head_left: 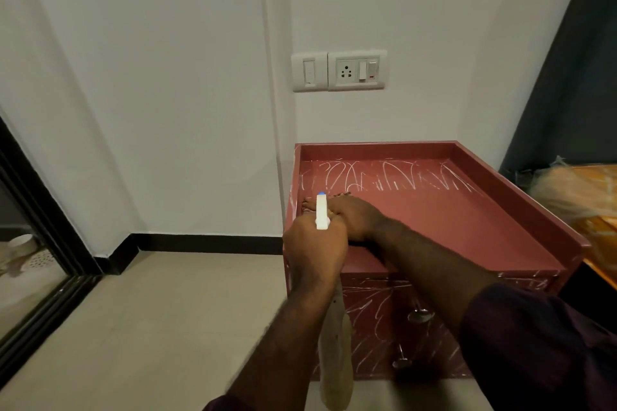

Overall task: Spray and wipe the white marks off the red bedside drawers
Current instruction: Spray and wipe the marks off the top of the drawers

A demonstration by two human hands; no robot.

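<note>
On red drawers [450, 220] top, right hand [357, 218] presses cloth [309, 203], fingers flat; left hand [315, 245] fingers wrap spray bottle [335, 354] just beside.

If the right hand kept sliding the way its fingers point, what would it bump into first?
Probably the raised left rim of the red bedside drawers: the right hand, resting on a cloth, points left toward it. How near is unclear.
</note>
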